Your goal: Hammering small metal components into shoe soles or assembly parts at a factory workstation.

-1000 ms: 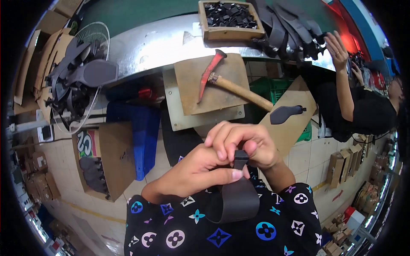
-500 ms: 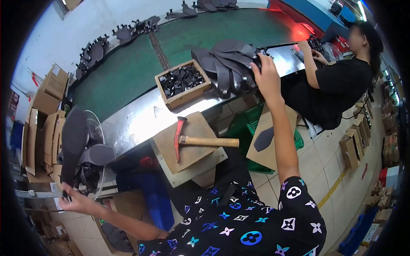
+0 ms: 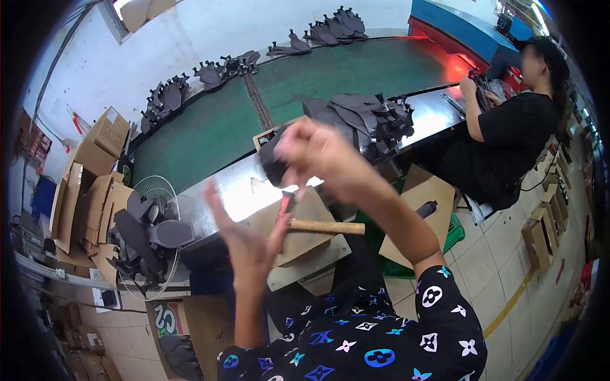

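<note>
My right hand (image 3: pixel 321 155), smeared by motion, is closed on a dark grey shoe sole (image 3: pixel 273 164) held above the metal table edge. My left hand (image 3: pixel 246 251) is raised beside it with fingers spread and holds nothing. Between and below the hands lies a hammer (image 3: pixel 324 227) with a red head and wooden handle, on a cardboard-topped block (image 3: pixel 305 251). The sole and my right hand mostly hide a wooden box (image 3: pixel 260 138) of small black pieces. Right of that is a pile of dark grey soles (image 3: pixel 356 117).
More soles (image 3: pixel 171 233) lie piled at a round wire guard (image 3: pixel 155 184) on the left, near folded cardboard (image 3: pixel 89 209). Several sole groups line the far edge of the green belt (image 3: pixel 203 136). A co-worker (image 3: pixel 521 120) works at the right; a green crate (image 3: pixel 456 232) stands below.
My right hand has come from the sole pile toward the middle with a sole. My left hand has left the soles at the left and moved inward, and the view has shifted.
</note>
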### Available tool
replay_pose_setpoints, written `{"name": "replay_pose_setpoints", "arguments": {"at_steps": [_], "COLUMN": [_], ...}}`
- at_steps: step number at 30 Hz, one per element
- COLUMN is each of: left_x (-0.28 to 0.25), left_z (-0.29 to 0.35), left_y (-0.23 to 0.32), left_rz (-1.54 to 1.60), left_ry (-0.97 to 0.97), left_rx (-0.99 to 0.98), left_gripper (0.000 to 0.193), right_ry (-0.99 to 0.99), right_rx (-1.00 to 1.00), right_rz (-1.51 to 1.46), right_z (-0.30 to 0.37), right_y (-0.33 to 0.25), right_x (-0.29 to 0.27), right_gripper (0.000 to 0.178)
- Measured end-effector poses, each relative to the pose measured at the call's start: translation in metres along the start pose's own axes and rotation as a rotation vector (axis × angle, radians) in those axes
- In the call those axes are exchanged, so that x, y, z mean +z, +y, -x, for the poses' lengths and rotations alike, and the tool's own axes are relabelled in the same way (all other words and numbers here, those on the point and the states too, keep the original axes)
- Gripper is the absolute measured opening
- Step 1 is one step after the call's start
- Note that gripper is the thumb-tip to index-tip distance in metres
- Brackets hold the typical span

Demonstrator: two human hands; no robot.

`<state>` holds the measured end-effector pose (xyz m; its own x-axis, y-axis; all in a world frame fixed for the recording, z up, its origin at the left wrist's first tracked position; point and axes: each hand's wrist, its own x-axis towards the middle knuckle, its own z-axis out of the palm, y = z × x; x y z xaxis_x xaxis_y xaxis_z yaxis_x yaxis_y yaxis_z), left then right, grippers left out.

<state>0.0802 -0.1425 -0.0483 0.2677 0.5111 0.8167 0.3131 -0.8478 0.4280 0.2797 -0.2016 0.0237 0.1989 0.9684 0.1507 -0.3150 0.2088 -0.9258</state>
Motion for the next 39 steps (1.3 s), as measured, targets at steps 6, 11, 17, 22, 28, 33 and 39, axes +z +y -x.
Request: {"name": "replay_pose_setpoints", "arguments": {"at_steps": [6, 11, 17, 22, 28, 33, 39], "left_x": [-0.022, -0.051, 0.033, 0.064, 0.146, 0.195, 0.186], "left_z": [0.004, 0.019, 0.084, 0.08, -0.038, -0.08, -0.088], "left_y": [0.004, 0.002, -0.021, -0.04, -0.096, -0.12, -0.127], "left_rz": [0.028, 0.535, 0.289, -0.54, -0.332, -0.446, -0.257], "left_ry": [0.067, -0.064, -0.333, -0.383, -0.655, -1.061, -0.89], "left_rx": [0.03, -0.632, -0.677, -0.257, 0.044, 0.032, -0.004], "left_gripper": [0.035, 0.048, 0.056, 0.059, 0.016, 0.018, 0.014], "right_ry": [-0.285, 0.162, 0.436, 0.621, 0.807, 0.808, 0.768], "right_rx": [-0.031, -0.319, 0.196, 0.22, 0.29, 0.235, 0.142], "right_rz": [0.002, 1.621, 1.235, 0.975, 0.071, 0.083, 0.216], "right_z": [0.046, 0.102, 0.177, 0.273, 0.283, 0.254, 0.222], "right_y": [0.063, 0.175, 0.156, 0.177, 0.159, 0.16, 0.137], "right_x": [0.018, -0.052, -0.08, -0.086, -0.057, -0.073, -0.08], "right_gripper": [0.059, 0.086, 0.047, 0.038, 0.036, 0.035, 0.034]}}
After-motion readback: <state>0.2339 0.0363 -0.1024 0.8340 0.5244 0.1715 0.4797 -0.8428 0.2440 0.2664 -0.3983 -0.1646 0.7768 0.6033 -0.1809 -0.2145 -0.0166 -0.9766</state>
